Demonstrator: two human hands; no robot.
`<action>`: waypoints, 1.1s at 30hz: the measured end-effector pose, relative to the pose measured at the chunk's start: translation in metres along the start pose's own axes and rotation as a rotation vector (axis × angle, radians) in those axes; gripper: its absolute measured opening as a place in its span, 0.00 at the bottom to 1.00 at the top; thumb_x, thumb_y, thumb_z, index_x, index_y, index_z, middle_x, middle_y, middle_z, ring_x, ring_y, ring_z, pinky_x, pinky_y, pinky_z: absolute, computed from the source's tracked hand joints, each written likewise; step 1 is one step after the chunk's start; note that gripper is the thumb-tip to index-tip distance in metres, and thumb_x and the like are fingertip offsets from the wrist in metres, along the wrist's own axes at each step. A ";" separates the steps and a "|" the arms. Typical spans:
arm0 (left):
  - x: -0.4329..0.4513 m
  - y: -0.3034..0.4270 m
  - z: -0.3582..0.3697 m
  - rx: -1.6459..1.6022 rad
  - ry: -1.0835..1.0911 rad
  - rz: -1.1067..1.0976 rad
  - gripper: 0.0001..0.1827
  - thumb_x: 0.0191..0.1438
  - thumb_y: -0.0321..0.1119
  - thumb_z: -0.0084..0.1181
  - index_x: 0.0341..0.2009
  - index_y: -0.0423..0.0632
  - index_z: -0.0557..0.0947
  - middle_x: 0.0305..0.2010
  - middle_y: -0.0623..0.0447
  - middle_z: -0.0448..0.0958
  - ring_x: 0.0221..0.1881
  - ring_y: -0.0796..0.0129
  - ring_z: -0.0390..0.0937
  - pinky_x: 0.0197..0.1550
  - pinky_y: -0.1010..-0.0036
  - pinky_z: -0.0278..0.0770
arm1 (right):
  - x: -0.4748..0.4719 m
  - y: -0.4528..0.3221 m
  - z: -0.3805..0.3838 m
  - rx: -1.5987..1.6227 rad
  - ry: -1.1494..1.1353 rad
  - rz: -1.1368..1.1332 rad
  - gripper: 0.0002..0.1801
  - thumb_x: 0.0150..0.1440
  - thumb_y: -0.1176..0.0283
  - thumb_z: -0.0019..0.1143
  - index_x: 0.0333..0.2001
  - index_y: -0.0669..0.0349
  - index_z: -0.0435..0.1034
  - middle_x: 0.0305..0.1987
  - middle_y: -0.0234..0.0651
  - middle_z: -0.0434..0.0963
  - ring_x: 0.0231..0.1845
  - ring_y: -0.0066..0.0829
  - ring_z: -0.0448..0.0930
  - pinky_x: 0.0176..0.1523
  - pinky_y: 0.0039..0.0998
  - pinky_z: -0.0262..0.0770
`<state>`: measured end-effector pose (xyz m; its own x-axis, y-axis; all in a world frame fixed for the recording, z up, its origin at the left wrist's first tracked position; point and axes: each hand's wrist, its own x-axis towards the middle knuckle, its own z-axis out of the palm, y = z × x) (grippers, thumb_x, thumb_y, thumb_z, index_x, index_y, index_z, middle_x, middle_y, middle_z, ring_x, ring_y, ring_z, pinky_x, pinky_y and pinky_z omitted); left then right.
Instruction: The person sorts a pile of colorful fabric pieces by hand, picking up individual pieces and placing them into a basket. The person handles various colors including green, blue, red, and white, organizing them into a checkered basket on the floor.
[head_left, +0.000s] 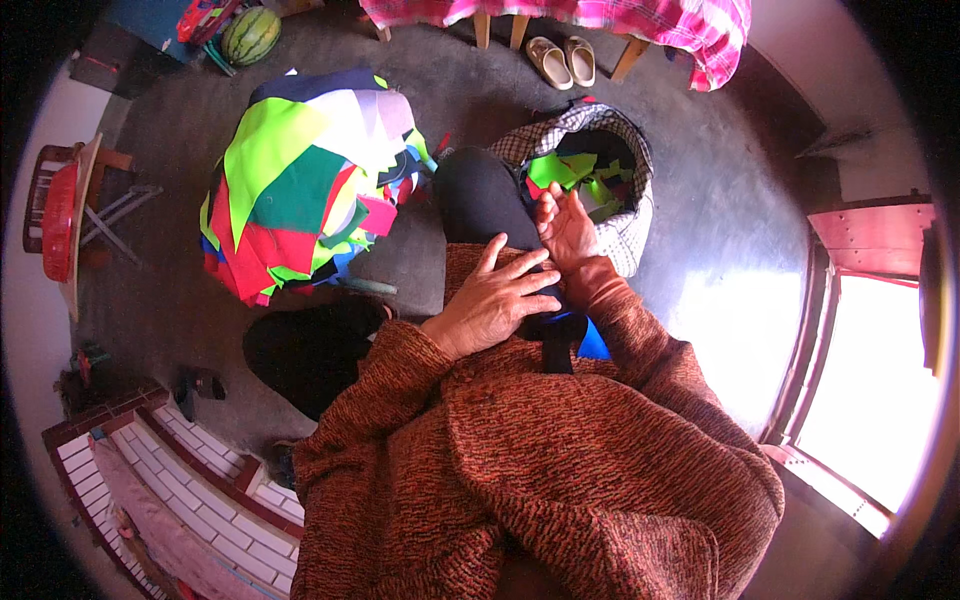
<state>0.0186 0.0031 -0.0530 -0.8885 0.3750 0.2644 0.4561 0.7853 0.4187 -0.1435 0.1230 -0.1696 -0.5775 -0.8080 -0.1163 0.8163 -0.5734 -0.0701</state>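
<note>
My left hand (501, 298) lies palm down over my thigh, fingers spread and pointing right, with no object seen in it. Just right of it, my right hand (564, 223) is turned partly palm up beside my knee, its fingers loosely curled; whether it holds anything small cannot be told. Beyond the right hand stands a checked cloth bag (636, 232) with green and other fabric scraps (570, 171) inside. A large heap of coloured fabric pieces (292, 184) rises at the left of my knee. A bit of blue fabric (593, 343) shows beside my lap.
Two clogs (550, 63) stand under a table with a pink plaid cloth (585, 13). A watermelon (252, 36) lies at the upper left. At the left edge is a red basin (60, 223), at the lower left a white-tiled structure (180, 487), at the right a bright doorway (862, 390).
</note>
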 end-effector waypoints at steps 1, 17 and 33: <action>0.001 -0.002 0.002 -0.021 0.016 -0.016 0.12 0.44 0.32 0.53 0.36 0.62 0.80 0.52 0.59 0.71 0.60 0.64 0.61 0.61 0.46 0.45 | 0.000 0.002 0.003 -0.055 0.127 -0.045 0.22 0.62 0.56 0.35 0.47 0.63 0.66 0.36 0.40 0.77 0.34 0.30 0.77 0.37 0.25 0.76; -0.042 -0.031 -0.095 -1.027 1.107 -0.712 0.10 0.54 0.34 0.54 0.35 0.41 0.79 0.30 0.63 0.72 0.31 0.81 0.65 0.36 0.83 0.63 | -0.003 0.001 0.006 -0.473 0.242 -0.051 0.13 0.60 0.62 0.43 0.44 0.58 0.65 0.36 0.33 0.73 0.34 0.23 0.72 0.36 0.20 0.69; -0.184 -0.155 -0.159 -0.083 1.398 -0.849 0.20 0.42 0.24 0.62 0.41 0.43 0.71 0.38 0.49 0.72 0.37 0.65 0.72 0.42 0.71 0.70 | -0.002 -0.009 -0.013 -0.523 0.269 -0.041 0.13 0.60 0.65 0.45 0.44 0.61 0.67 0.35 0.33 0.73 0.33 0.21 0.72 0.34 0.16 0.67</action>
<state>0.1197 -0.2662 -0.0288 -0.1579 -0.8723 0.4627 -0.0679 0.4771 0.8762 -0.1500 0.1314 -0.1817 -0.6419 -0.6846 -0.3453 0.7292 -0.4058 -0.5511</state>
